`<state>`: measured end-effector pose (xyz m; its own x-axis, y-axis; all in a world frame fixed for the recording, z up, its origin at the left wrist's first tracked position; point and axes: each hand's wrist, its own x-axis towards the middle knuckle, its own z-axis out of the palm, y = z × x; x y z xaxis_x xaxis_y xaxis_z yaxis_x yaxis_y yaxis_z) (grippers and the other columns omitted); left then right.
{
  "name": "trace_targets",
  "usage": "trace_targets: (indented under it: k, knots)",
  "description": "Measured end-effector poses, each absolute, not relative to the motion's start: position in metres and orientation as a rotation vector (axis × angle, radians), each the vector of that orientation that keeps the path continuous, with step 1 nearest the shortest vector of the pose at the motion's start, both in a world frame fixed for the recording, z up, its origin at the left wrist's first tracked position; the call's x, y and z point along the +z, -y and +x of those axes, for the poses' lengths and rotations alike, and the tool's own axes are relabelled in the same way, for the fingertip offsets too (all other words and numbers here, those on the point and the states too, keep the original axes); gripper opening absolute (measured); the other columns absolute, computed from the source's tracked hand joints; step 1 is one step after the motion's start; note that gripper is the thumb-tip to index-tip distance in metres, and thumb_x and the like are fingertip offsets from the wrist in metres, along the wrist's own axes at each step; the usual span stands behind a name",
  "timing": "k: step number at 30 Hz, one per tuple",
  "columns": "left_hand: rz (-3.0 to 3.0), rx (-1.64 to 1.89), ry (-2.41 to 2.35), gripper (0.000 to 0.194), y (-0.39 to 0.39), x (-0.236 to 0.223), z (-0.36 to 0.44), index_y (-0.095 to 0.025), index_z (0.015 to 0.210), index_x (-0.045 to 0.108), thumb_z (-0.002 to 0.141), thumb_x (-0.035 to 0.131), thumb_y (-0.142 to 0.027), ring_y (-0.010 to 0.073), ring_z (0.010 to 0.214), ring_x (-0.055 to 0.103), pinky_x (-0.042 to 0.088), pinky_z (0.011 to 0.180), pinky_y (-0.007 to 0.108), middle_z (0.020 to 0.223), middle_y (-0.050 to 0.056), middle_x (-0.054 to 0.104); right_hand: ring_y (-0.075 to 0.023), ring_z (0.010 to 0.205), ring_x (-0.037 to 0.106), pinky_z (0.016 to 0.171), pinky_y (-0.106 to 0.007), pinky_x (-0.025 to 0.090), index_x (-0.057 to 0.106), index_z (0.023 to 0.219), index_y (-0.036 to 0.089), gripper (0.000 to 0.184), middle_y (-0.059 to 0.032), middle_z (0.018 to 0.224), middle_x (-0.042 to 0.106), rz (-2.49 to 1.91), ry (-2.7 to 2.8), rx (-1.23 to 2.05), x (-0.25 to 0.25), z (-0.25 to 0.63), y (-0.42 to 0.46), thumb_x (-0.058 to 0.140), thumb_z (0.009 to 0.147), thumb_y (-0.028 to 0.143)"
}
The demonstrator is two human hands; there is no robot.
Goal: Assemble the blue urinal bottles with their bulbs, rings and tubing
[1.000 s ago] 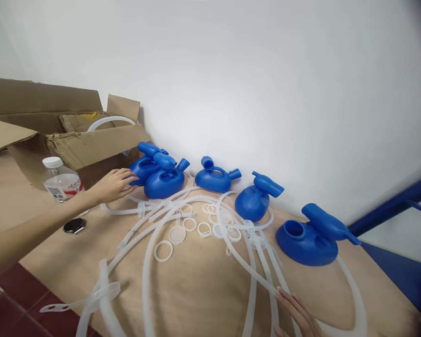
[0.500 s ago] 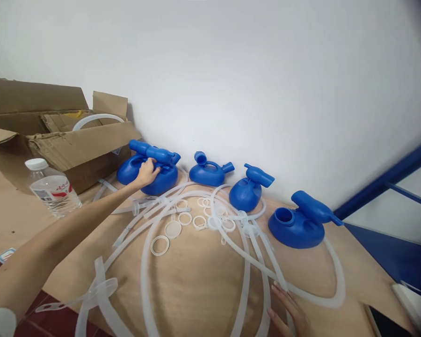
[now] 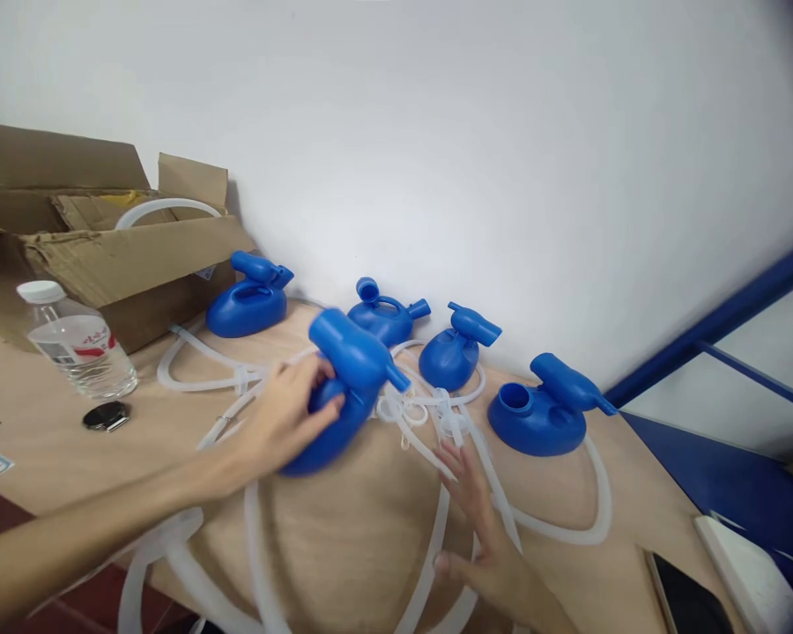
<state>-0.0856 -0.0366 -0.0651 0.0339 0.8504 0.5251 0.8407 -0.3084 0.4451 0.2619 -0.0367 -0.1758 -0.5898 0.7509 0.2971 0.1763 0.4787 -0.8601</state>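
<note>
My left hand (image 3: 297,409) is wrapped around the handle of a blue plastic urinal bottle (image 3: 353,352), which is tilted and held over the middle of the table. My right hand (image 3: 479,515) is open, its fingers spread, above translucent tubes (image 3: 440,524) at the near right. Behind the held bottle are more blue urinal bottles: one by the box (image 3: 248,310), one at the back (image 3: 387,321), one right of centre (image 3: 448,359) and one farther right (image 3: 535,423). White sealing rings (image 3: 418,412) lie among the tubes, partly hidden by the held bottle.
An opened cardboard box (image 3: 138,264) stands at the left with a tube inside. Before it are a water bottle (image 3: 83,343) and a round black object (image 3: 106,416). A dark phone-like object (image 3: 691,599) lies at the near right. A white wall (image 3: 396,158) closes the back.
My left hand has brought one blue urinal bottle from beside the box toward the middle, nearer to me. My right hand has risen from the near edge toward the centre. The view has shifted slightly.
</note>
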Motion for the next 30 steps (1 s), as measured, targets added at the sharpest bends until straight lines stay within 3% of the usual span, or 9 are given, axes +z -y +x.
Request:
trace_targets:
  k: [4, 7, 11, 16, 18, 20, 23, 27, 30]
  knots:
    - [2.144, 1.022, -1.643, 0.012, 0.078, -0.106, -0.042, -0.024, 0.100, 0.056, 0.096, 0.055, -0.036, 0.0254, 0.086, 0.060, 0.045, 0.080, 0.042, 0.096, 0.004, 0.068, -0.0347, 0.164, 0.012, 0.126, -0.064, 0.027, -0.011, 0.166, 0.045, 0.134, -0.0094, 0.179, 0.004, -0.703, 1.797, 1.255, -0.172, 0.214, 0.024, 0.074, 0.069, 0.084]
    - [2.128, 1.012, -1.555, 0.012, 0.094, -0.118, -0.022, -0.024, 0.104, 0.056, 0.098, 0.057, -0.034, 0.0257, 0.088, 0.059, 0.046, 0.082, 0.043, 0.100, 0.005, 0.067, -0.0395, 0.162, 0.020, 0.126, -0.062, 0.031, 0.007, 0.169, 0.036, 0.146, -0.0146, 0.175, 0.017, -0.737, 1.728, 1.298, -0.167, 0.193, 0.026, 0.079, 0.053, 0.089]
    - [2.110, 0.915, -1.398, 0.017, 0.104, -0.123, -0.008, -0.024, 0.106, 0.053, 0.096, 0.062, -0.035, 0.0256, 0.094, 0.059, 0.050, 0.083, 0.042, 0.103, 0.007, 0.065, -0.0433, 0.146, 0.047, 0.120, -0.062, 0.042, 0.041, 0.159, 0.028, 0.128, -0.0169, 0.152, 0.055, -0.717, 1.660, 1.365, -0.155, 0.186, 0.031, 0.076, 0.054, 0.091]
    - [2.279, 0.632, -0.937, 0.037, 0.095, -0.115, -0.024, -0.025, 0.124, 0.057, 0.092, 0.071, -0.038, 0.0270, 0.109, 0.065, 0.053, 0.095, 0.039, 0.121, 0.010, 0.068, -0.0428, 0.132, 0.060, 0.114, -0.062, 0.048, 0.058, 0.144, 0.031, 0.106, -0.0122, 0.127, 0.071, -0.820, 1.635, 1.367, -0.147, 0.195, 0.028, 0.080, 0.056, 0.087]
    - [2.394, 0.491, -0.720, 0.026, 0.080, -0.105, -0.043, -0.026, 0.119, 0.064, 0.095, 0.069, -0.036, 0.0263, 0.110, 0.066, 0.052, 0.098, 0.038, 0.124, 0.010, 0.069, -0.0425, 0.129, 0.062, 0.113, -0.062, 0.048, 0.060, 0.142, 0.031, 0.101, -0.0120, 0.122, 0.073, -0.850, 1.605, 1.364, -0.148, 0.197, 0.029, 0.083, 0.058, 0.083]
    - [2.450, 0.366, -0.620, 0.011, 0.059, -0.096, -0.068, -0.025, 0.104, 0.070, 0.095, 0.067, -0.029, 0.0251, 0.105, 0.068, 0.052, 0.095, 0.035, 0.114, 0.008, 0.073, -0.0413, 0.126, 0.064, 0.113, -0.062, 0.049, 0.058, 0.143, 0.031, 0.098, -0.0121, 0.122, 0.073, -0.860, 1.571, 1.398, -0.150, 0.197, 0.032, 0.082, 0.062, 0.082]
    - [2.478, 0.206, -0.950, 0.019, 0.020, -0.099, -0.104, -0.022, 0.086, 0.070, 0.091, 0.055, -0.012, 0.0193, 0.078, 0.068, 0.051, 0.076, 0.030, 0.084, 0.003, 0.071, -0.0396, 0.125, 0.064, 0.114, -0.062, 0.048, 0.050, 0.150, 0.031, 0.102, -0.0131, 0.129, 0.070, -0.856, 1.561, 1.412, -0.155, 0.195, 0.038, 0.078, 0.066, 0.083]
    - [2.618, 0.121, -1.458, 0.025, -0.026, -0.134, -0.128, -0.020, 0.112, 0.071, 0.088, 0.063, -0.019, 0.0316, 0.110, 0.066, 0.052, 0.090, 0.040, 0.128, 0.015, 0.067, -0.0365, 0.127, 0.063, 0.113, -0.059, 0.049, 0.036, 0.158, 0.030, 0.103, -0.0147, 0.140, 0.061, -0.890, 1.539, 1.328, -0.161, 0.192, 0.045, 0.074, 0.075, 0.079]
    - [2.651, 0.126, -1.516, 0.028, -0.047, -0.161, -0.127, -0.016, 0.117, 0.069, 0.091, 0.059, -0.017, 0.0387, 0.124, 0.057, 0.051, 0.094, 0.048, 0.143, 0.023, 0.056, -0.0356, 0.128, 0.061, 0.111, -0.056, 0.051, 0.032, 0.157, 0.031, 0.102, -0.0146, 0.140, 0.060, -0.878, 1.552, 1.244, -0.160, 0.186, 0.044, 0.076, 0.077, 0.074]
